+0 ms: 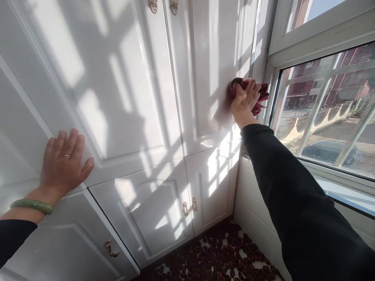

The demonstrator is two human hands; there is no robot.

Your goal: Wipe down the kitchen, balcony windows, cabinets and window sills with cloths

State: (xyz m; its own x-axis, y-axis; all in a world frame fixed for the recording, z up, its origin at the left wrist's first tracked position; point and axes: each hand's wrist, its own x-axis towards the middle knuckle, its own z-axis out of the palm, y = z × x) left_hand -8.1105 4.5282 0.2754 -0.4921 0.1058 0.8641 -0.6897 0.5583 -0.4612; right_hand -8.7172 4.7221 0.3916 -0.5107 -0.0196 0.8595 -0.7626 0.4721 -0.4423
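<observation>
My right hand point(245, 97) grips a dark red cloth point(261, 98) and presses it against the right edge of a white cabinet door point(205, 74), close to the window frame. The cloth bunches out on both sides of the fingers. At the left, my left hand point(65, 162) lies flat on the white cabinet front, fingers stretched upward, holding nothing. A ring sits on one finger, and a green bangle point(32, 205) circles that wrist. Sunlight and shadow bars fall across the doors.
On the right is a window point(328, 105) with bars outside and a sill point(345, 195) below it. Many dark red date-like fruits point(216, 253) are spread over the floor by the cabinet base. Ornate metal handles point(185, 208) stick out from the doors, including a lower-left handle point(111, 249).
</observation>
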